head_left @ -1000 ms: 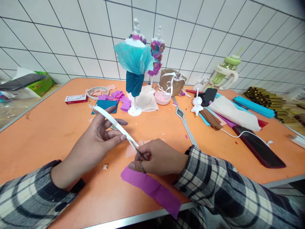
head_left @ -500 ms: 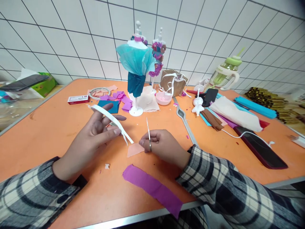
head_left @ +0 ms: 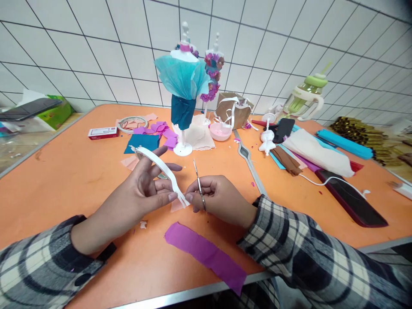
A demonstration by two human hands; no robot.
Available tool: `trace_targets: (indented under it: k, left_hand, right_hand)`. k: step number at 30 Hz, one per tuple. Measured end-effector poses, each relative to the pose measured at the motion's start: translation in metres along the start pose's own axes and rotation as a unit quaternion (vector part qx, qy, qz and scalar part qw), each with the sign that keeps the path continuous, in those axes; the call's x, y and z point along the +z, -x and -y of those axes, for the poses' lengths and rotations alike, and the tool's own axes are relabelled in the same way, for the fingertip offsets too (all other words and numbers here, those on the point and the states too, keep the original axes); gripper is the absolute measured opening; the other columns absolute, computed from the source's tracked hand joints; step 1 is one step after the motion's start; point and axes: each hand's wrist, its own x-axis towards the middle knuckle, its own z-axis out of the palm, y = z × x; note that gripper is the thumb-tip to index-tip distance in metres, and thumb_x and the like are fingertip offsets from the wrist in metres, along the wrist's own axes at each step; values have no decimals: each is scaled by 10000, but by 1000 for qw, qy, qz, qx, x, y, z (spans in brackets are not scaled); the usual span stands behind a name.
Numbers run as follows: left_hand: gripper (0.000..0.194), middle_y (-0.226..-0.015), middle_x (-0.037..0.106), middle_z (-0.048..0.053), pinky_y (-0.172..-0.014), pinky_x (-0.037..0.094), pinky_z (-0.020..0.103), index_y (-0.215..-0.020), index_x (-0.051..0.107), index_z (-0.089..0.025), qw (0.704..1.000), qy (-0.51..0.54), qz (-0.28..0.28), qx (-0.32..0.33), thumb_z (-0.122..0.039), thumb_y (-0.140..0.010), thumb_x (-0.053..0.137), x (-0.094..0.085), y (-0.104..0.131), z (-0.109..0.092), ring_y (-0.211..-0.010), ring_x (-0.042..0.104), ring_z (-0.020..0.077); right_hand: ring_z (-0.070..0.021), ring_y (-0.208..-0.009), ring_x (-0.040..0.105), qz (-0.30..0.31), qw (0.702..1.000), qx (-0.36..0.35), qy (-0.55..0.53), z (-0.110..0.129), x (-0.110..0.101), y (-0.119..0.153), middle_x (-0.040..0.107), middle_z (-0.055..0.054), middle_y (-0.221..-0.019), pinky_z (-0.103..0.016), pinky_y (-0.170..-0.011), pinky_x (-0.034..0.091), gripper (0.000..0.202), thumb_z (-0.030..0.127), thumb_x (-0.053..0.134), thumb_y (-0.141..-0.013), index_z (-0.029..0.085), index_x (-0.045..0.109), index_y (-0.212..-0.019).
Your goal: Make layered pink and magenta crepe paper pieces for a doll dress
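Head view: right hand [head_left: 223,199] partly covers the scissors [head_left: 198,182] (apparently closed).

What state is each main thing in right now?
White strip: in left hand, near end split.
Scissors: in right hand, pointing away.
Purple strip: overhanging table edge.
Turquoise-draped dress form: standing.
Small white form: lying.
Bottle: lid on.
Red-edged phone: screen dark.

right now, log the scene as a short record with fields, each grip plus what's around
left grip: holding white strip, near end split
right grip: holding scissors, beside the split end
surface: orange table
front: purple paper strip
behind: miniature dress form with turquoise ruffle
far left: red-and-white box
far right: green-lidded bottle
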Motion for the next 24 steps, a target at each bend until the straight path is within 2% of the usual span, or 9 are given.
trace_targets:
  k: [4, 8, 13, 17, 21, 24]
  left_hand:
    - [920, -1265, 604, 72, -723, 635, 372, -1535, 284, -417, 1000, -3, -12, -12, -251, -791, 798, 1, 2, -5, -824, 702, 205]
    - [914, -1251, 593, 58, -713, 637, 359, -1529, 277, -436, 999, 28, 4, -23, -279, -793, 796, 3, 2, -5, -868, 703, 222]
    - [1057, -1247, 580, 48, -685, 626, 292, -1555, 180, -467, 998, 46, 8, -41, -224, -756, 827, 5, 2, -2, -813, 669, 151]
    - [1104, -1348, 566, 50, -702, 625, 264, -1548, 177, -520, 995, 75, 23, -65, -185, -734, 844, 5, 4, -4, -805, 688, 124]
    - [1142, -1389, 580, 53, -823, 635, 327, -1555, 156, -533, 987, 113, 42, -105, -131, -725, 829, 5, 7, -7, -975, 733, 195]
    - [1132, -1399, 591, 67, -911, 619, 400, -1562, 183, -508, 981, 135, 46, -133, -120, -714, 826, 6, 8, -9, -1109, 718, 263]
  right_hand:
    - [-87, -552, 501, 15, 1000, -16, 20, -4, 1, 0, 596, 38, -619, -235, -565, 396, 227, 308, 774, -727, 146, 695, -865]
    - [-82, -545, 465, -9, 995, -54, 80, -8, 1, -1, 566, 42, -607, -231, -552, 370, 139, 272, 714, -761, 151, 701, -830]
    - [-73, -546, 452, -14, 988, -94, 118, -9, 1, -1, 557, 50, -607, -212, -536, 353, 94, 248, 701, -764, 163, 702, -803]
    - [-77, -547, 445, -28, 982, -125, 141, -12, -1, -1, 553, 50, -616, -211, -524, 348, 103, 269, 685, -792, 169, 702, -815]
    - [-74, -547, 437, -63, 958, -160, 229, -12, -5, -1, 565, 54, -617, -218, -537, 328, 111, 290, 692, -818, 183, 722, -818]
    - [-79, -555, 436, -89, 936, -162, 298, -10, -6, -1, 567, 48, -606, -231, -551, 313, 145, 323, 702, -835, 185, 744, -835]
